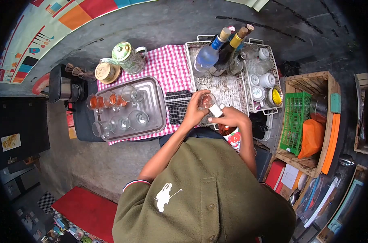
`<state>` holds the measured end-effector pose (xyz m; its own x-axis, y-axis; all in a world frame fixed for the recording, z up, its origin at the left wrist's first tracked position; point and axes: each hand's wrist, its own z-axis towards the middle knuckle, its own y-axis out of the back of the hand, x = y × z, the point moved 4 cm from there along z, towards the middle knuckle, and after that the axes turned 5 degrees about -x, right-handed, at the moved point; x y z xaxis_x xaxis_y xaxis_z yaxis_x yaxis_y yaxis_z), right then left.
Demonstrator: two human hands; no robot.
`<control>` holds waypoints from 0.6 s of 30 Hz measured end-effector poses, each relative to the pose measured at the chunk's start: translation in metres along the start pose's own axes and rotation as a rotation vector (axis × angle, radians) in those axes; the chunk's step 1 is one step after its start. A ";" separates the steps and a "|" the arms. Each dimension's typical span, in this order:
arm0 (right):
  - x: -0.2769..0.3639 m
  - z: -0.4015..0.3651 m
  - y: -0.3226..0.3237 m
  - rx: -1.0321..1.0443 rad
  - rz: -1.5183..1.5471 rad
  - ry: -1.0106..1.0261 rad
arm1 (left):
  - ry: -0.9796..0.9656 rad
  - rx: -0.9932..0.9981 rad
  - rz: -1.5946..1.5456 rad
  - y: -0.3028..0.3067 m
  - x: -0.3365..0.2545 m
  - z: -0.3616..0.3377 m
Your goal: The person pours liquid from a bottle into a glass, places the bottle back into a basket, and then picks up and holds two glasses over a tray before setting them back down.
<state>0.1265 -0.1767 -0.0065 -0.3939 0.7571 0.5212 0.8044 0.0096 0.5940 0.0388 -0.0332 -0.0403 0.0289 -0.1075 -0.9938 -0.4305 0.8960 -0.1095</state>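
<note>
My left hand [195,109] is closed around a small clear glass [207,100], held tilted over the wire rack's near left part. My right hand [235,117] grips a bottle of reddish-amber liquid [226,129]. The bottle's white neck points at the glass's mouth; whether liquid is flowing cannot be made out. To the left, a metal tray [151,117] carries several glass mugs. Orange-red liquid shows in mugs at its back left, such as this mug [95,102]. A near-row mug [138,119] looks clear. A folded dark checked cloth [178,106] lies between tray and rack.
Tall bottles, including a blue-labelled bottle [208,54], stand in the white rack [196,83]. White-lidded jars [258,93] fill its right side. A floral teapot [129,58] stands behind the tray. To the right, a wooden crate [334,87] holds a green basket [294,121].
</note>
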 end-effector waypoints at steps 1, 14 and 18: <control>0.000 0.000 0.000 0.000 0.003 0.001 | 0.000 0.000 0.000 0.000 0.001 0.000; -0.001 -0.001 0.002 -0.013 -0.016 0.000 | 0.030 0.021 0.052 0.000 0.004 0.001; 0.007 -0.007 0.009 0.029 0.041 -0.015 | 0.013 0.004 -0.046 -0.001 0.008 0.002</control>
<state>0.1276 -0.1754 0.0067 -0.3535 0.7670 0.5355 0.8325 -0.0031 0.5540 0.0418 -0.0344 -0.0484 0.0369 -0.1547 -0.9873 -0.4256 0.8914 -0.1556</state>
